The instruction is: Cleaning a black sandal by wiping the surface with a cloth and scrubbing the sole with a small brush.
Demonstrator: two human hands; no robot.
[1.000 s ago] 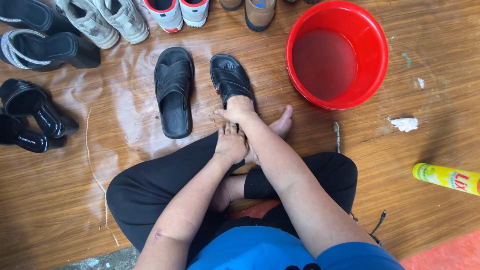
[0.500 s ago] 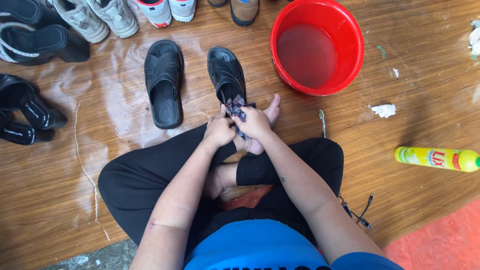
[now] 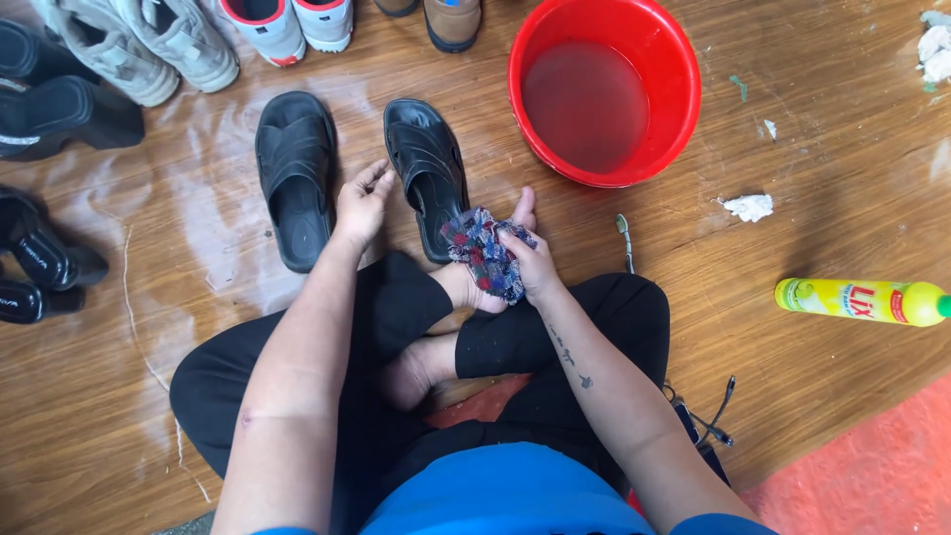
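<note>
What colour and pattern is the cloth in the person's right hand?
The cloth is checked in dark blue, red and white, shown in the head view.

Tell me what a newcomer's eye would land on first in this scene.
The bright red basin of murky water at top centre stands out most against the wooden floor. Just below it, the right hand clutches a crumpled patterned cloth beside the heel of a black sandal, while the left hand rests open between that sandal and its mate. A yellow bottle lies on its side at the right.

Yellow bottle (green cap, maybe) lying on floor, rt.
</note>
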